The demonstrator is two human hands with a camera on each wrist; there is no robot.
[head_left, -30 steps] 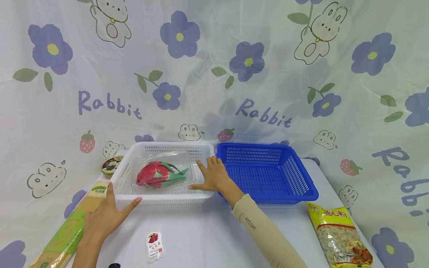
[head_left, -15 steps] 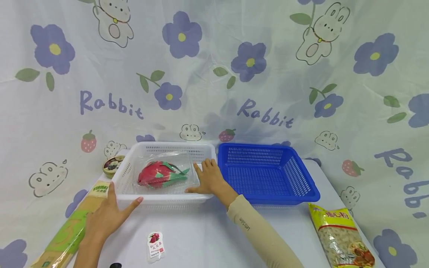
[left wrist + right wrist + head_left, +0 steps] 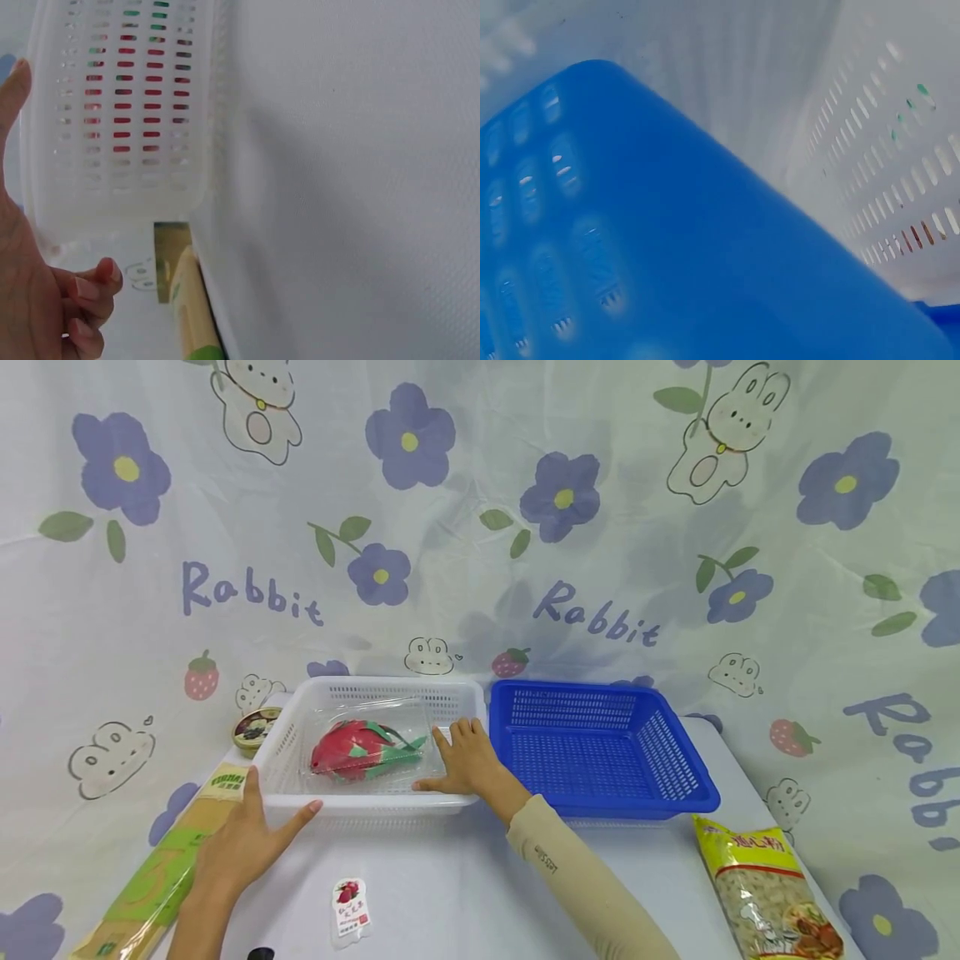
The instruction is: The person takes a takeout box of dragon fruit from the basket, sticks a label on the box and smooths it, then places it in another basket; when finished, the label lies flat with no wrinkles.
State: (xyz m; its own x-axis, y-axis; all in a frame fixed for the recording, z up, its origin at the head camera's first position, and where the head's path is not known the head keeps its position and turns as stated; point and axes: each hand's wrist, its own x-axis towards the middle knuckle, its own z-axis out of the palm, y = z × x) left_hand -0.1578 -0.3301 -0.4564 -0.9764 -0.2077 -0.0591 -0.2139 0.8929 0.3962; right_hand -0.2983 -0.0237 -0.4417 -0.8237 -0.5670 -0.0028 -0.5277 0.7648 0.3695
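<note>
Where the white tablecloth (image 3: 427, 893) reaches its left side, a long clear packet of dried noodles (image 3: 161, 868), with a green label marked 3, lies aslant, and a round shallow tin (image 3: 256, 732) sits beyond its far end. Partly over that packet in the head view is my left hand (image 3: 243, 843), thumb and forefinger spread wide at the near left corner of the white slotted basket (image 3: 360, 802). From the left wrist I see my thumb along the rim and the other visible fingers loosely bent below, grasping nothing. Near that hand's wrist a black cap-like piece (image 3: 261, 953) pokes in at the bottom edge, and farther right a small dragon-fruit label (image 3: 349, 912) lies in front of the basket. Inside the basket, between my hands, a clear plastic box (image 3: 405, 718) contains a red dragon fruit (image 3: 348, 750) with green scales. My right hand (image 3: 467, 764) is at the basket's right end, fingers stretched apart, grasping nothing that I can see; whether a fingertip touches the box, I cannot tell. Just beside it on the right stands the blue slotted basket (image 3: 570, 760), and farthest right lies a yellow-topped bag of macaroni (image 3: 768, 893).
</note>
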